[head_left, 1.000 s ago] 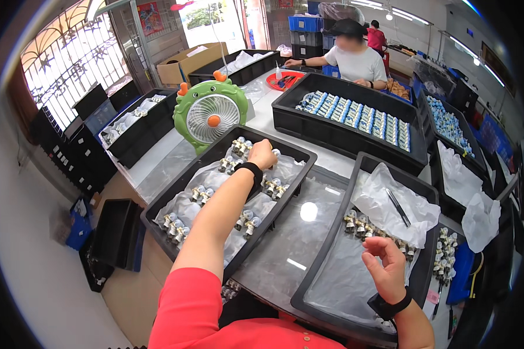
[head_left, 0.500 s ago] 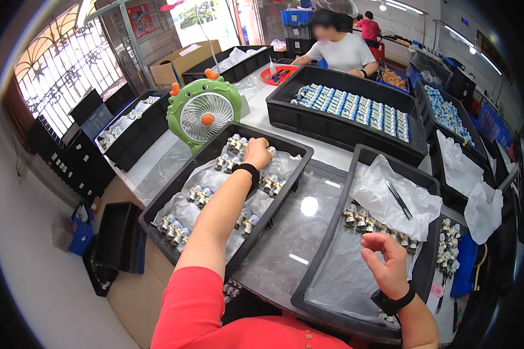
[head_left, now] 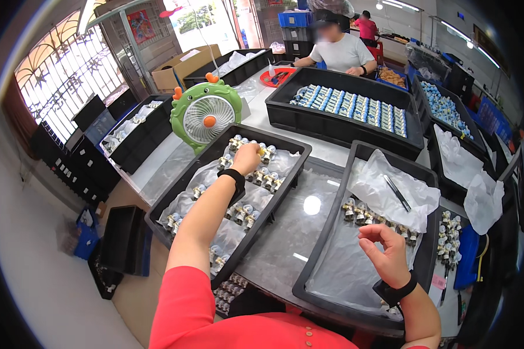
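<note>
Black wristbands (head_left: pixel 410 287) accompany a red, short-sleeved top (head_left: pixel 183 302) with small tan buttons (head_left: pixel 309 334).

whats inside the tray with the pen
Inside the black tray: a crumpled white sheet, a dark pen on it, a pale lining and small figurines. The right hand blocks part; whatever the crumpled sheet covers can't be seen.

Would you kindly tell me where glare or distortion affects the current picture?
Head view: daylight overexposes the barred window; head view too: a round reflection glares on the tabletop between the left tray and right tray; head view again: edges curve near the dark rim.
</note>
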Demonstrator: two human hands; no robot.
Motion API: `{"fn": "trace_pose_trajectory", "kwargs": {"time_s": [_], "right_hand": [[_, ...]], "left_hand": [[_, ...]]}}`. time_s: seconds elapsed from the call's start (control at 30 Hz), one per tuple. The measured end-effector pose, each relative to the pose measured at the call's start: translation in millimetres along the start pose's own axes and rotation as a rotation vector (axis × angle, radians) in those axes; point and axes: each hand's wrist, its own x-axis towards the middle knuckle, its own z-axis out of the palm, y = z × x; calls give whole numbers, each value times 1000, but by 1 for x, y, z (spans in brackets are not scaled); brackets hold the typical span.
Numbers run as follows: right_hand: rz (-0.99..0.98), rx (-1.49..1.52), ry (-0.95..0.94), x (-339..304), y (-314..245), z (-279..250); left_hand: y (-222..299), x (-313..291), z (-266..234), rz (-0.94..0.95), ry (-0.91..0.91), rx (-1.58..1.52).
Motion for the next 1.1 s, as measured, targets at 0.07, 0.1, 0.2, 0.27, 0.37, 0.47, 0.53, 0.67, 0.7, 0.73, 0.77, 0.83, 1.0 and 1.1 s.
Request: {"fn": "trace_pose_trajectory", "kwargs": {"time_s": [0.07, 0.1, 0.2, 0.27, 0.37, 0.47, 0.53, 0.67, 0.7, 0.73, 0.77, 0.83, 1.0, 1.1], "right_hand": [[-3, -6, -11, 0, 1, 0], [-5, -8, -16, 0, 2, 1], [18, -12, -15, 2, 4, 2], [36, 4, -3, 2, 9, 2], [72, 22, -5, 3, 14, 2], [98, 29, -12, 4, 23, 0], [126, 37, -16, 6, 27, 1], [132, -41, -55, 9, 39, 7], [156, -84, -67, 10, 42, 7], [171, -84, -61, 9, 47, 8], [183, -81, -61, 9, 53, 9], [202, -82, -51, 9, 62, 7], [188, -102, 18, 9, 68, 1], [155, -170, 49, 21, 62, -14]], "left_hand": [[-5, -7, 1, 16, -93, -3], [-7, -13, 3, 26, -90, -2], [-8, -23, -1, 34, -131, -1], [-7, -29, -1, 18, -158, -14], [-7, -41, -15, 74, -264, 46], [2, -57, -35, 136, -350, 102], [4, -72, -53, 148, -413, 65], [25, -106, -87, 105, -425, -84], [30, -112, -91, 100, -426, -174], [36, -119, -95, 117, -442, -255], [44, -127, -98, 128, -454, -336], [73, -144, -110, 55, -526, -506], [112, -182, -99, 273, -564, -633], [119, -203, -99, 492, -568, -649]]}}
